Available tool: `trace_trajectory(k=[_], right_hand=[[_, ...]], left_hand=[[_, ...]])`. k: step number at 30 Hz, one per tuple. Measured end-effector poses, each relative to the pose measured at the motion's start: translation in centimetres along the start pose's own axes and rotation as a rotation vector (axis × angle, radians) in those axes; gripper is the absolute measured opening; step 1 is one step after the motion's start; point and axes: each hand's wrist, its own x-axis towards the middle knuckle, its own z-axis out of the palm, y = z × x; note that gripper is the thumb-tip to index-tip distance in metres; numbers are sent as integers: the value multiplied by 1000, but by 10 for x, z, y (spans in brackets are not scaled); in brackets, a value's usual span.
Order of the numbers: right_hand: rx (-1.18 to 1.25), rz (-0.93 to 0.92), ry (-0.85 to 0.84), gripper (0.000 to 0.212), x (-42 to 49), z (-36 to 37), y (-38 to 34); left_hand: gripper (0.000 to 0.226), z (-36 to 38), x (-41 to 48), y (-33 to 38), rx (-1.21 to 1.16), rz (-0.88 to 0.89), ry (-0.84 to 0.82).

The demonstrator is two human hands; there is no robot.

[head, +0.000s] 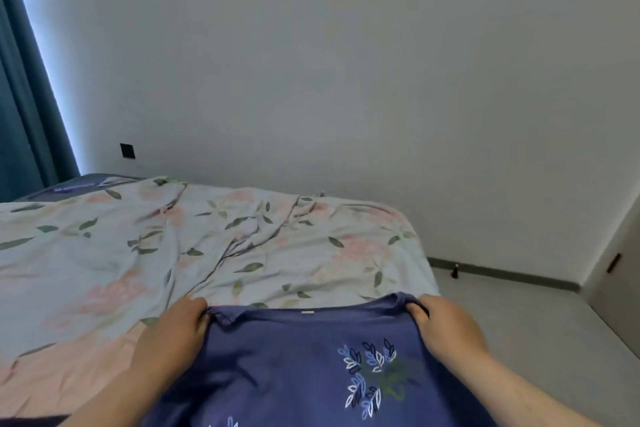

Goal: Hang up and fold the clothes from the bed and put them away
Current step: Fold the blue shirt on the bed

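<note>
A blue-purple shirt with a white and blue leaf print hangs stretched between my hands, low in the view, in front of the bed. My left hand grips its top left corner with curled fingers. My right hand grips the top right corner the same way. A small white label shows at the middle of the shirt's top edge. The shirt's lower part runs out of the frame. The bed carries a wrinkled floral sheet in pale blue and pink.
A plain grey wall rises behind the bed. A teal curtain hangs at the far left. Grey floor lies right of the bed, with a door at the right edge. A dark socket sits on the wall.
</note>
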Motion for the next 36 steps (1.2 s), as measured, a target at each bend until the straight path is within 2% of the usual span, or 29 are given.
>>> trace_trajectory(k=[6,9,13,15,18,26,32,36], right_hand=[[49,-19,-94,34,45,94,18],[7,-31,-94,33,71,132,21],[8,21,-118,36,92,180,27],[31,56,-148,35,110,189,31],[8,31,-197,36,148,185,32],[-51,43,15,39,220,227,12],[-76,136,5,32,271,239,0],[-120,138,-123,40,282,235,-1]], left_hand=[[25,81,32,-30,85,-69,-79],[22,120,47,-42,158,-120,-172],[24,156,62,-59,197,-132,-114],[23,160,86,-67,206,-48,-139],[17,166,137,-74,348,50,-185],[20,207,244,-83,381,41,61],[44,208,283,-85,380,15,52],[44,203,290,-70,432,-53,-111]])
